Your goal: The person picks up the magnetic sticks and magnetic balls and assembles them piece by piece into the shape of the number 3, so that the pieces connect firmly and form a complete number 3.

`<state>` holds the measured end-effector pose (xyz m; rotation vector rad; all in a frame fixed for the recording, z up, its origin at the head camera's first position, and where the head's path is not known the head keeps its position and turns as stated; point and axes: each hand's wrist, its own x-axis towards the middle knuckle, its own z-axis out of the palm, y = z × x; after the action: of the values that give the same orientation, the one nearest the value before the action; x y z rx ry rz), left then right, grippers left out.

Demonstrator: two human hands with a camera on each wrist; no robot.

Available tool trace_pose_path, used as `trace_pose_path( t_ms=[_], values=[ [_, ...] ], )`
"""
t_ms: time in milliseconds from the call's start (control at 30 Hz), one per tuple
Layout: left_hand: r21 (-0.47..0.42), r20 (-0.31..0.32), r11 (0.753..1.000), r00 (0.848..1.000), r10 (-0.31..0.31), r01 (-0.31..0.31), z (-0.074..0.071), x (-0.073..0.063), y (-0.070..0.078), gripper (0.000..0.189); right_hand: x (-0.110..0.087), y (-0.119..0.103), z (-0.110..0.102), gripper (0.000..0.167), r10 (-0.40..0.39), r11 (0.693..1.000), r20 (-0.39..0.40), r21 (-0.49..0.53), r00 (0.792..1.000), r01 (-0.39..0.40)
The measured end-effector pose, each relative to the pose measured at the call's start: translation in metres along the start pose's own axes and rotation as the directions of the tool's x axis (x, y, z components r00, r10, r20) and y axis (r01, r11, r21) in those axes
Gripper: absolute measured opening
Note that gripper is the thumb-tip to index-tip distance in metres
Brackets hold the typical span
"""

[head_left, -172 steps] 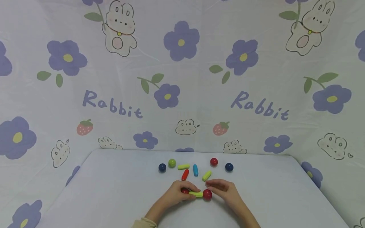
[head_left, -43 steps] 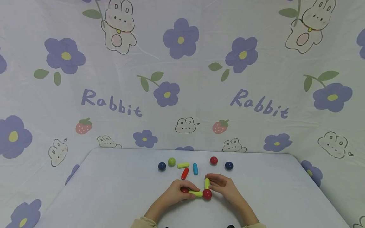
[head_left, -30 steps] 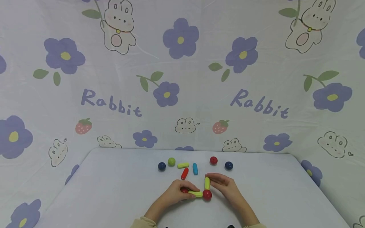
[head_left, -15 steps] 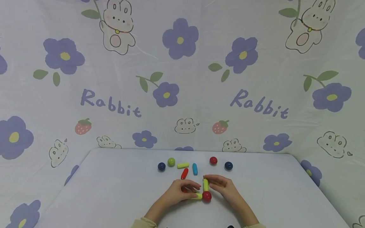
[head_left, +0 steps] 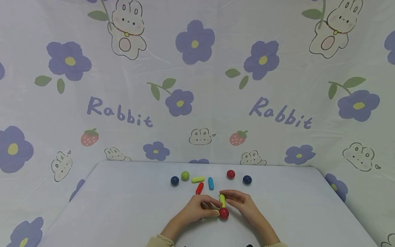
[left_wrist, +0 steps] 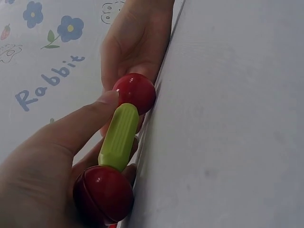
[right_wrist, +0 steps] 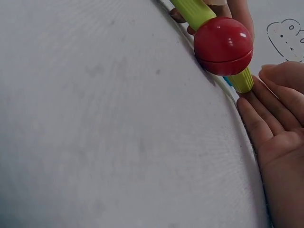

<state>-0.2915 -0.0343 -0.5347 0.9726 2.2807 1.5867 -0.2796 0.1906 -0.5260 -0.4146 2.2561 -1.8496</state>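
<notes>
A red ball [head_left: 224, 213] joins two yellow-green toy rods at a corner. One rod [left_wrist: 118, 135] runs left to a second red ball [left_wrist: 103, 194]; in the head view the left hand hides that ball and most of this rod. My left hand [head_left: 199, 208] reaches along it, its thumb at the corner ball and its index fingertip beside the joint. The other rod [head_left: 222, 200] points away from the body. My right hand [head_left: 242, 202] holds it near its far end, fingertips at the end and thumb alongside.
Beyond the hands on the white table [head_left: 123, 199] lie a red rod [head_left: 200, 188], a blue rod [head_left: 211, 183], another yellow-green rod [head_left: 198, 179], a green ball [head_left: 185, 175], a red ball [head_left: 230, 174] and two dark blue balls [head_left: 174, 180]. A patterned cloth [head_left: 216, 85] hangs behind.
The right hand has taken up a yellow-green rod and set it against the corner ball. The left hand has shifted right along its rod to that ball. The corner has moved slightly nearer.
</notes>
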Motion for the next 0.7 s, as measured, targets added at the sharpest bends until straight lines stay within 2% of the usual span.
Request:
trace_pose_path(
  t_ms=[133, 367, 700],
  values=[
    [0.014, 0.019, 1.0, 1.0, 0.018, -0.018, 0.0006, -0.0004, 0.0015, 0.03, 0.004, 0.0104, -0.0007, 0.034, 0.001, 0.999, -0.029, -0.034, 1.0, -0.002],
    [0.029, 0.036, 0.999, 0.999, 0.037, -0.038, 0.0003, -0.0007, 0.0008, 0.03, 0.0036, 0.0111, 0.0005, 0.032, 0.005, 0.999, -0.062, -0.042, 0.998, -0.008],
    [0.013, 0.043, 1.0, 0.999, 0.021, -0.021, 0.0007, -0.0019, 0.0005, 0.029, 0.003, 0.012, 0.0006, 0.032, 0.002, 1.0, -0.076, -0.03, 0.997, -0.004]
  ],
)
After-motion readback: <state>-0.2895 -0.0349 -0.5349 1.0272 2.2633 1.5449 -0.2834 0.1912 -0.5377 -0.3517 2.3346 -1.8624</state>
